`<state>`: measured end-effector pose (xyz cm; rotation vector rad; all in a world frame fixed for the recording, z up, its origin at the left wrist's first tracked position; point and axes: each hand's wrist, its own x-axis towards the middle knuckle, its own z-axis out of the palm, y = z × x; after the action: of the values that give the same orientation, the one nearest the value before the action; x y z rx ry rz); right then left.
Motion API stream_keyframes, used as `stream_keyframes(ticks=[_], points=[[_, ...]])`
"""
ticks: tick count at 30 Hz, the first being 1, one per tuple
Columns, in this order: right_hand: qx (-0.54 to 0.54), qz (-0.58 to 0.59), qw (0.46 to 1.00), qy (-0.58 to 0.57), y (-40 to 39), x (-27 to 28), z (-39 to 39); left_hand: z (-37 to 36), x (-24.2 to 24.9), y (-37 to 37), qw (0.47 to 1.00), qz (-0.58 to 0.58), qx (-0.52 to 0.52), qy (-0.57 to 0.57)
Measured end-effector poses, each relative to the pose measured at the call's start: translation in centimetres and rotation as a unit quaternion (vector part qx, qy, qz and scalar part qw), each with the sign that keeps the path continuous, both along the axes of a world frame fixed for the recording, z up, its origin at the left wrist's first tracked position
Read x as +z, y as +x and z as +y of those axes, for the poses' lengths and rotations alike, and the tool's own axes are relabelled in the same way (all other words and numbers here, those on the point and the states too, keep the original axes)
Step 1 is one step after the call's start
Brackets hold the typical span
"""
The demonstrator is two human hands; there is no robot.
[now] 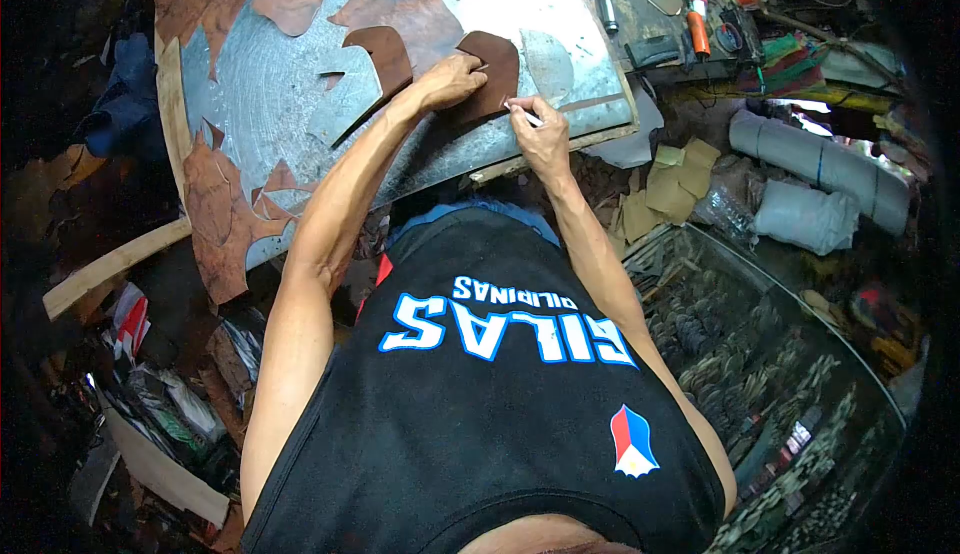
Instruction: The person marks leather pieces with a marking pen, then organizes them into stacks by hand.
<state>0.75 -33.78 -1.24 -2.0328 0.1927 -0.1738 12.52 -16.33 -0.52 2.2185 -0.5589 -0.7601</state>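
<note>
A dark brown leather piece (pixel 497 59) with a rounded top lies on the metal-topped work table (pixel 270 84). My left hand (pixel 452 82) presses on its left side, fingers curled against the surface. At its lower right edge, my right hand (pixel 541 134) pinches a slim white marking pen (pixel 533 120), its tip close to the leather. A second brown cut piece (pixel 385 57) lies left of my left hand, partly beside a grey flat pattern (pixel 352 89).
Reddish-brown leather scraps (pixel 215 209) cover the table's left and far parts. An orange tube (pixel 698 32) and small tools lie on the bench at upper right. Right of me stand a glass-sided case (pixel 770 354) and plastic-wrapped rolls (pixel 820 159). Wooden strips (pixel 115 269) stick out at left.
</note>
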Motion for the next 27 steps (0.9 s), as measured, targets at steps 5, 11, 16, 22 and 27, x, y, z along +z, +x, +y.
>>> stream_keyframes(ticks=[5, 11, 16, 22, 27], points=[[0.012, 0.049, 0.997, 0.052, 0.6, 0.3, 0.0, 0.2, -2.2, -0.4, 0.994, -0.081, 0.022, -0.068], [-0.044, 0.011, 0.974, 0.224, 1.2, 0.9, -4.0, 0.5, 0.3, -0.4, 0.997, -0.04, 0.002, -0.065], [-0.05, -0.032, 0.945, 0.321, 3.2, 4.6, -7.3, -0.5, 1.3, -0.6, 0.98, -0.184, -0.027, -0.076], [0.014, 0.02, 0.984, 0.177, 5.5, 4.6, -9.2, -1.1, -1.4, -2.4, 0.928, -0.361, -0.084, -0.034], [0.239, -0.162, 0.947, -0.138, 7.0, 8.9, -5.9, -1.4, -0.4, -3.2, 0.919, -0.383, -0.039, -0.089]])
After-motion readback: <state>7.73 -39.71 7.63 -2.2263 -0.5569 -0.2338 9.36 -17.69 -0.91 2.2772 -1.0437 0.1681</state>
